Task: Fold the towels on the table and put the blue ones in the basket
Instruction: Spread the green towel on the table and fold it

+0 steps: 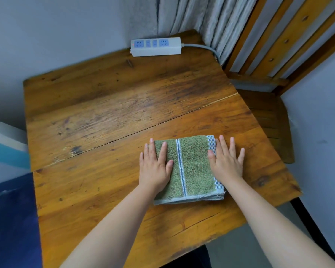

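Head cam view, looking down at an old wooden table (108, 117), pretty scuffed up, with dark stains and a long crack running across the boards. It's shoved into a corner, with a plain wall behind it. At the far edge of the table sits a white power strip (156, 46) with blue sockets, and its grey cord (203, 47) trails off toward the grey curtain (197, 16) hanging just beyond that corner. Past the table's right side there's a wooden slatted chair (278, 45). Off the table's left edge I can see something dark blue (12, 219) and a white and teal thing (6, 144) above it, can't tell what either one is.

The green towel (191, 169) lies on the near half of the table, well apart from the power strip, folded into a thick rectangle. It has a white and blue stripe down the middle and a checkered blue and white border on its right edge.

My left hand (156, 167) lies flat on the towel's left edge, fingers straight and spread, partly lapping onto the wood. My right hand (225, 163) does the same on the right edge, over the checkered border, outer fingers on the table. Neither hand is gripping anything, both just press down with flat palms.
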Demonstrator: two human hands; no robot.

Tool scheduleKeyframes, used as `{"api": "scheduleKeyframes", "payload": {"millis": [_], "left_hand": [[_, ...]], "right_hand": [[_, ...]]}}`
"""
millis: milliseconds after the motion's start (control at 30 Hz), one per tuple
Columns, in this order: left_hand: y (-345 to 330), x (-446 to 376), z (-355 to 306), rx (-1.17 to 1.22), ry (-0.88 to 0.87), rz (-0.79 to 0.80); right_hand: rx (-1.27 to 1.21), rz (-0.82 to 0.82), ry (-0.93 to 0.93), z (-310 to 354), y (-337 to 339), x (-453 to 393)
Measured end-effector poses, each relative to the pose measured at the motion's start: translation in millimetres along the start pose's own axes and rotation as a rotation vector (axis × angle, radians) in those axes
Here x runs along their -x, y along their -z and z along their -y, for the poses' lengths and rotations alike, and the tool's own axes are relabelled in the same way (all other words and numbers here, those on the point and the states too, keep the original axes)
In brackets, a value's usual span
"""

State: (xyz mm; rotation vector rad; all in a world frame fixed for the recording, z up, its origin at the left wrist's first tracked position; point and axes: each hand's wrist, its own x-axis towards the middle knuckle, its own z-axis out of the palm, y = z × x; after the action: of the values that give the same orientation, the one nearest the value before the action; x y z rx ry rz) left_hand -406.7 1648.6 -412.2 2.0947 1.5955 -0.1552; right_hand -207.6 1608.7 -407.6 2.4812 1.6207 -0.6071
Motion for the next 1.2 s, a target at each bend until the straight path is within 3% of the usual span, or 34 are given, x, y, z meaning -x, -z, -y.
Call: {"api": "scheduleKeyframes", "payload": {"millis": [100,200,367,567,733,867,1033,1200], "left_hand": [[13.5,-3.3,-1.3,0.053,0.020,-0.019],[32.9,-17.4,-0.4,0.024,-0.021,-0.068],[60.8,-36.3,-4.2,0.008,0.015,0.215],[86.5,-8.7,4.9,0.036,0.063,0.370],[121.3,47.8,51.7,0.198,0.246,0.214],[148.0,120.6,89.9,0.250,0.464,-0.008],[159.8,249.9,122.0,0.312,0.773,-0.343],[142.0,397.1,131.3,0.389,1.037,-0.580]], "right_hand": [[-0.040,-0.025,0.014,2.1,10.0,-0.6],[-0.047,-0.045,0.179,6.1,28.8,-11.7],[0.049,0.272,0.358,19.9,61.6,-36.2],[0.199,0.419,0.502,56.6,87.3,-43.7],[0.067,0.435,0.699,127.3,113.7,-35.6],[0.021,0.373,0.978,207.8,128.1,1.1],[-0.044,0.323,1.334,295.9,120.1,93.3],[-0.038,0.377,1.653,346.9,102.5,220.9]]}}
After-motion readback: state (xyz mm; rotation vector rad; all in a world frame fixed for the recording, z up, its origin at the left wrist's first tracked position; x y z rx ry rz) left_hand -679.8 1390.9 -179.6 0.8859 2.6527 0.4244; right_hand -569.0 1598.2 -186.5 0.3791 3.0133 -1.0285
